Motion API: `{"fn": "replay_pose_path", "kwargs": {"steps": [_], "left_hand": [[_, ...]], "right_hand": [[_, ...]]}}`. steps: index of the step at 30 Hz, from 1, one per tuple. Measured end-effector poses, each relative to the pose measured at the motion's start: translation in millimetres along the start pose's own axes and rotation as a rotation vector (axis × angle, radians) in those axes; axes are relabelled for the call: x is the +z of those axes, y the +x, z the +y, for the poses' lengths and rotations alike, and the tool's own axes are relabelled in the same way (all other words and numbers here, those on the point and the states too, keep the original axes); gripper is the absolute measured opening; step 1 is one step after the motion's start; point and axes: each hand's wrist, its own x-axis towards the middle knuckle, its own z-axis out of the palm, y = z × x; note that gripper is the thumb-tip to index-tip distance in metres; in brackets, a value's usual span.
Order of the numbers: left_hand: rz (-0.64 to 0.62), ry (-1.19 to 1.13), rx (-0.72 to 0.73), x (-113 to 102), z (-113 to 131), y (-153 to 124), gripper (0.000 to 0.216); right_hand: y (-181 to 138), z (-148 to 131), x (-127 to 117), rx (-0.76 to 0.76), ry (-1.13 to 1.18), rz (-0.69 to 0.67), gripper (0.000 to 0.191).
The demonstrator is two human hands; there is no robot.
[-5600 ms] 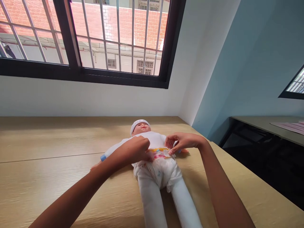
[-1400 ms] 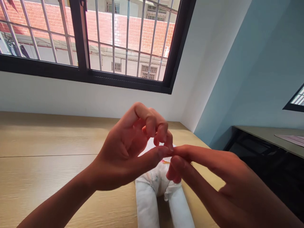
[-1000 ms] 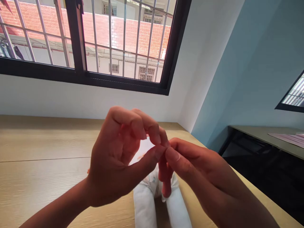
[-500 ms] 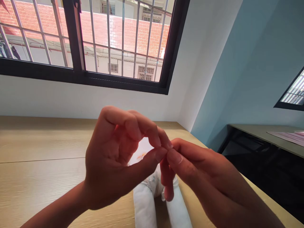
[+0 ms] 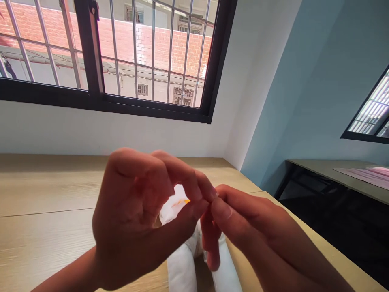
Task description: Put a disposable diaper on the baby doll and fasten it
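Note:
My left hand (image 5: 133, 219) is raised above the table, its thumb and fingertips pinched together and the other fingers curled. The thumb and forefinger of my right hand (image 5: 252, 223) are also pinched, and their tips meet those of the left. Whatever lies between the fingertips is too small or hidden to make out. Beneath both hands lies a white stuffed-looking thing (image 5: 182, 267) with two leg-like parts pointing towards me. An orange mark shows on its far end, and my hands cover much of its middle.
The pale wooden table (image 5: 45, 235) runs to the wall under a barred window (image 5: 152, 61). At the right stands another table (image 5: 316, 170) with a pink-and-white sheet (image 5: 364, 176) on it.
Both hands sit slightly lower and further left in view, the left one more so. Their fingertips stay together. The camera view has shifted a little.

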Motion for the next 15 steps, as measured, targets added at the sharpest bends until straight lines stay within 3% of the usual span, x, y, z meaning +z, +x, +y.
{"fn": "replay_pose_path", "kwargs": {"steps": [8,12,15], "left_hand": [[0.003,0.068,-0.03,-0.1,2.4,-4.0,0.038],[-0.048,-0.038,-0.103,0.5,0.7,-0.9,0.037],[-0.035,-0.114,-0.029,1.5,-2.2,0.1,0.037]], "right_hand": [[-1.4,-3.6,-1.5,-0.004,-0.002,0.029,0.031],[-0.8,-5.2,-2.7,0.032,0.024,0.01,0.029],[1.2,-5.8,-3.5,0.029,0.067,-0.044,0.033]]}}
